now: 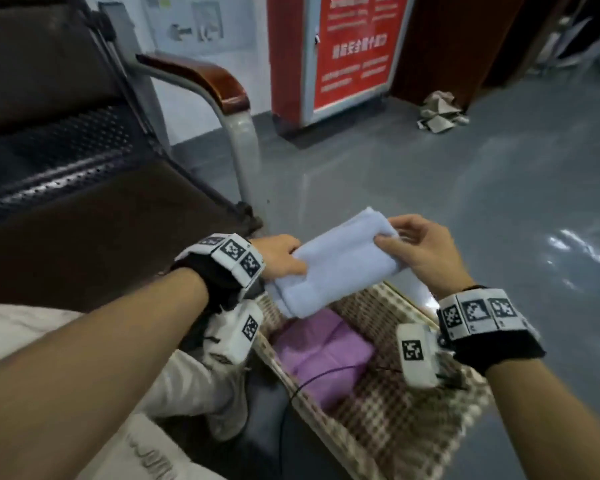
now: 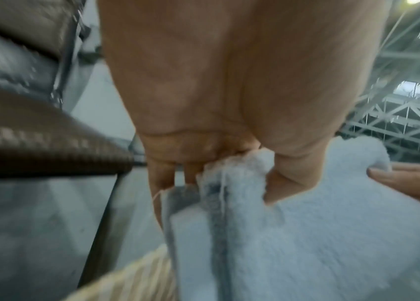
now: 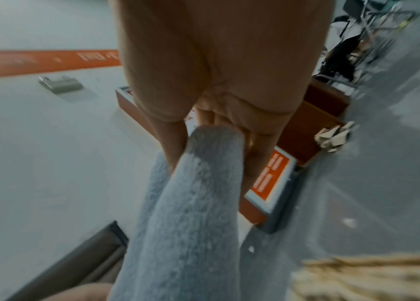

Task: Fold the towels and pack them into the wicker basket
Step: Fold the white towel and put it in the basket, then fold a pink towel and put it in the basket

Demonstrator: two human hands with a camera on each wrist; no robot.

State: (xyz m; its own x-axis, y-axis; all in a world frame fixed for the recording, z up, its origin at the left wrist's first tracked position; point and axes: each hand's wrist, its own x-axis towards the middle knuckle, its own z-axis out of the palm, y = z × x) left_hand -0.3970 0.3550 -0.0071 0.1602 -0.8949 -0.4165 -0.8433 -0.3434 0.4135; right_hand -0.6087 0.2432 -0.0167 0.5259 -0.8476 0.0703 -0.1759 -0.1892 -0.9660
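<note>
Two hands, left (image 1: 280, 254) and right (image 1: 420, 247), are pinching a folded blue towel (image 1: 340, 265) by its ends, keeping it flat over the basket (image 1: 388, 420) for packing beside a purple towel (image 1: 323, 355).

folded towel (image 1: 340, 261) held above far end of wicker basket (image 1: 388, 420) | left hand (image 1: 281, 259) on its left end, right hand (image 1: 420, 251) on right | second towel (image 1: 323, 355) in basket | bench (image 1: 84, 161) left | cabinet (image 1: 340, 50) far

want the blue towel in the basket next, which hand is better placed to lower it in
Left, probably. The left hand grips the light blue towel at the end hanging just above the wicker basket, near the purple towel. The right hand only pinches the far, higher corner.
</note>
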